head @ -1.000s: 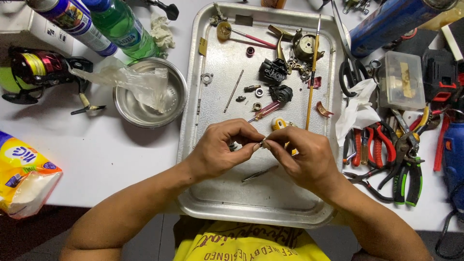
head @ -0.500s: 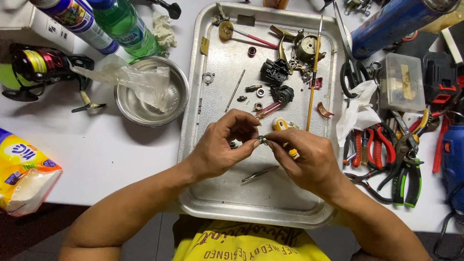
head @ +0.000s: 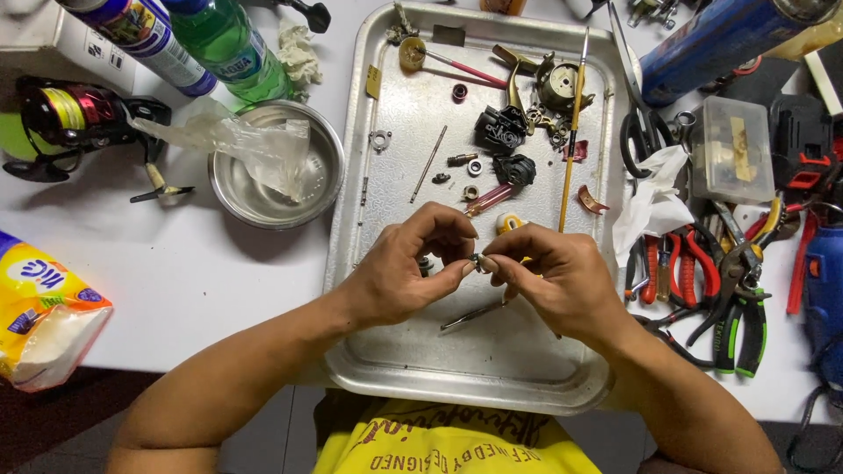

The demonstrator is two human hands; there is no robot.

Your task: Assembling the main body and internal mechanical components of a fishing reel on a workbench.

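Here, head view: left hand (head: 399,281) and right hand (head: 558,285) meet fingertip to fingertip, both pinched on small metal part (head: 477,262) between them, above metal tray (head: 386,219). Thin rod (head: 472,315) lies just below, slanting.

The small metal part (head: 475,261) pinched between the left hand (head: 406,274) and the right hand (head: 553,283) is too tiny to tell what it is, and the fingertips cover most of it. A thin metal tool (head: 472,315) on the tray (head: 492,386) is partly hidden under the right hand. A yellow piece (head: 508,222) (only its top shows) sits behind the right hand's fingers. At the worktop's far edge, the spray can (head: 140,31), the green bottle (head: 230,39) and the blue cylinder (head: 720,39) are cut off by the picture's top edge. The blue power tool (head: 825,290) is cut at the right edge, the yellow packet (head: 39,316) at the left edge.
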